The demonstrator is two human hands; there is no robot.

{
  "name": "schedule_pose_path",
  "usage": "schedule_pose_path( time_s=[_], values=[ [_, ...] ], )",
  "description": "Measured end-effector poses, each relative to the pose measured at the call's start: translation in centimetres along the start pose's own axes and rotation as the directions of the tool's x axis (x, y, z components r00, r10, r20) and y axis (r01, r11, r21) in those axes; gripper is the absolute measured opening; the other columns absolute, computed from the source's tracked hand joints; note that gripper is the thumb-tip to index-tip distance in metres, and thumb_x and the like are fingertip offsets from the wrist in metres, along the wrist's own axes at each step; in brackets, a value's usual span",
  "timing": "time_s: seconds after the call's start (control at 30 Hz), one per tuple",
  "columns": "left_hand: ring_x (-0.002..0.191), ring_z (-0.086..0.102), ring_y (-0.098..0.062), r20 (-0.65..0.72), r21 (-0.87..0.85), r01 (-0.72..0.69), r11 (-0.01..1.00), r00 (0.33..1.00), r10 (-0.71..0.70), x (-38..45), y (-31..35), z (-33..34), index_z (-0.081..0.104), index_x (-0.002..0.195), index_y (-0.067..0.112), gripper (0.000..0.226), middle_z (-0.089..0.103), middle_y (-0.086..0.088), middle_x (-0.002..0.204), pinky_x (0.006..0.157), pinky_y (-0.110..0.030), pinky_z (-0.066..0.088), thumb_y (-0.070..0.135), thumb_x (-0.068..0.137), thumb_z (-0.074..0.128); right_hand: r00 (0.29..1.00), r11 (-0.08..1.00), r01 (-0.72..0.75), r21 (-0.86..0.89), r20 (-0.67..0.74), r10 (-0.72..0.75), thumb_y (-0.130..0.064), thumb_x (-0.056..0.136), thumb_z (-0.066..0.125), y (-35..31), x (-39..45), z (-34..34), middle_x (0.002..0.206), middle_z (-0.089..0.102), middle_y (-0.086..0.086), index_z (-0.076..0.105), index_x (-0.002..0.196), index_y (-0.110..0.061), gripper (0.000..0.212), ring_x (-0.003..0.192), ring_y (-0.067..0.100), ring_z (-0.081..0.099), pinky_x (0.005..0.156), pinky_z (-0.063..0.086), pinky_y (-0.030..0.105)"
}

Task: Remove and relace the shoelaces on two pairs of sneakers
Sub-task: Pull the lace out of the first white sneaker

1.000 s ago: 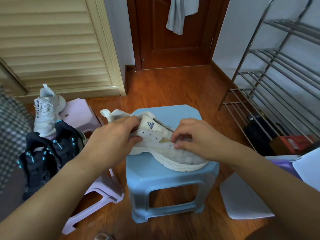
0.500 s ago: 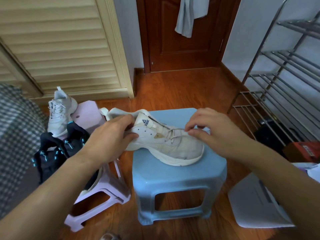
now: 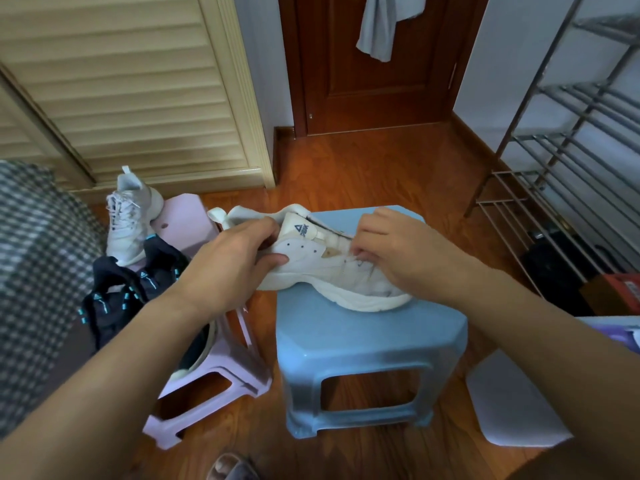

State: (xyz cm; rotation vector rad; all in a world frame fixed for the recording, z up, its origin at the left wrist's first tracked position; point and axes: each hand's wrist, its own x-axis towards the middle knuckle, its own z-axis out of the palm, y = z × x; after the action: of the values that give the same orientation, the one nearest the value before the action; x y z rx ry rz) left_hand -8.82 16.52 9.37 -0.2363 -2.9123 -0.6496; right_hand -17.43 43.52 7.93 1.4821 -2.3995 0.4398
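Note:
A white sneaker (image 3: 313,263) lies on the blue plastic stool (image 3: 363,341), toe to the right, heel hanging off the left edge. My left hand (image 3: 228,268) grips its heel collar, thumb under the side. My right hand (image 3: 391,251) sits over the lace area with fingertips pinching at the white lace near the tongue. The other white sneaker (image 3: 130,220) stands laced on the lilac stool (image 3: 194,223) at left. Beside it rest two black sneakers with teal accents (image 3: 117,303).
A metal shoe rack (image 3: 571,161) stands at right with a red box (image 3: 620,292) beneath it. A white sheet (image 3: 512,407) lies on the wooden floor at right. Checked fabric (image 3: 31,271) fills the left edge. A brown door (image 3: 374,64) is behind.
My right hand moved from the toe end back left onto the laces near the tongue. The left hand kept its grip on the heel. The camera shifted slightly.

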Motion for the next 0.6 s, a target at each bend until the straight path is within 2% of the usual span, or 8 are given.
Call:
schedule_pose_path(
  time_s=[0.13, 0.2, 0.27, 0.37, 0.47, 0.53, 0.6],
  values=[
    [0.076, 0.052, -0.01, 0.031, 0.013, -0.003, 1.0, 1.0, 0.002, 0.1, 0.4, 0.0, 0.046, 0.091, 0.03, 0.021, 0.053, 0.017, 0.083, 0.062, -0.034, 0.041, 0.032, 0.094, 0.067, 0.984, 0.975, -0.179, 0.13, 0.027, 0.177, -0.015, 0.096, 0.066, 1.1, -2.0, -0.9, 0.101, 0.043, -0.013, 0.069, 0.095, -0.018, 0.005, 0.085, 0.009, 0.047, 0.069, 0.048, 0.038],
    [0.074, 0.05, -0.012, 0.013, 0.042, 0.005, 0.999, 1.0, -0.005, 0.2, 0.8, 0.1, 0.042, 0.088, 0.031, 0.026, 0.049, 0.018, 0.08, 0.059, -0.032, 0.035, 0.033, 0.094, 0.067, 0.979, 0.964, -0.201, 0.175, 0.07, 0.192, -0.028, 0.094, 0.068, 0.2, -1.9, -1.1, 0.1, 0.044, -0.012, 0.068, 0.094, -0.024, 0.005, 0.09, 0.01, 0.048, 0.076, 0.048, 0.037],
    [0.076, 0.048, -0.014, -0.007, 0.094, 0.022, 0.995, 1.0, -0.021, 0.3, 1.2, 0.2, 0.041, 0.089, 0.032, 0.026, 0.046, 0.017, 0.081, 0.061, -0.033, 0.035, 0.034, 0.095, 0.066, 0.979, 0.97, -0.199, 0.141, 0.068, 0.191, -0.037, 0.087, 0.075, -1.1, -1.1, -0.7, 0.096, 0.047, -0.008, 0.068, 0.09, -0.022, 0.017, 0.09, 0.015, 0.048, 0.077, 0.045, 0.035],
    [0.079, 0.049, -0.015, -0.023, 0.127, 0.039, 0.991, 0.999, -0.036, 0.3, 1.7, 0.3, 0.042, 0.093, 0.032, 0.022, 0.05, 0.015, 0.089, 0.065, -0.035, 0.039, 0.036, 0.096, 0.064, 0.994, 0.995, -0.104, 0.004, -0.024, 0.104, -0.026, 0.081, 0.081, -2.8, 0.1, 0.0, 0.083, 0.052, 0.001, 0.065, 0.078, -0.012, 0.022, 0.079, 0.022, 0.046, 0.065, 0.046, 0.045],
    [0.082, 0.052, -0.018, -0.02, 0.11, 0.068, 0.992, 0.998, -0.066, 0.5, 1.2, 0.0, 0.045, 0.096, 0.032, 0.02, 0.053, 0.013, 0.089, 0.065, -0.036, 0.043, 0.036, 0.096, 0.064, 0.994, 0.996, 0.004, -0.094, -0.107, -0.014, -0.015, 0.086, 0.073, -2.2, -0.8, -0.8, 0.079, 0.052, 0.005, 0.059, 0.075, -0.009, 0.019, 0.073, 0.026, 0.045, 0.061, 0.042, 0.044],
    [0.084, 0.054, -0.02, -0.003, 0.072, 0.094, 0.993, 0.996, -0.094, 0.5, 0.8, -0.3, 0.045, 0.093, 0.032, 0.021, 0.052, 0.013, 0.085, 0.065, -0.037, 0.044, 0.036, 0.094, 0.066, 0.99, 0.997, -0.034, -0.074, -0.14, 0.023, -0.016, 0.089, 0.07, -0.9, -2.1, -1.7, 0.083, 0.053, 0.004, 0.064, 0.077, -0.008, 0.015, 0.078, 0.025, 0.045, 0.067, 0.039, 0.039],
    [0.082, 0.053, -0.02, -0.003, 0.085, 0.095, 0.992, 0.995, -0.095, 0.3, 1.0, -0.4, 0.044, 0.091, 0.031, 0.023, 0.05, 0.013, 0.083, 0.064, -0.036, 0.042, 0.036, 0.094, 0.067, 0.98, 0.989, -0.143, -0.025, -0.145, 0.138, -0.012, 0.089, 0.072, 0.8, -3.4, -2.2, 0.092, 0.054, 0.003, 0.073, 0.086, -0.01, 0.003, 0.087, 0.022, 0.047, 0.073, 0.041, 0.037]
  ],
)
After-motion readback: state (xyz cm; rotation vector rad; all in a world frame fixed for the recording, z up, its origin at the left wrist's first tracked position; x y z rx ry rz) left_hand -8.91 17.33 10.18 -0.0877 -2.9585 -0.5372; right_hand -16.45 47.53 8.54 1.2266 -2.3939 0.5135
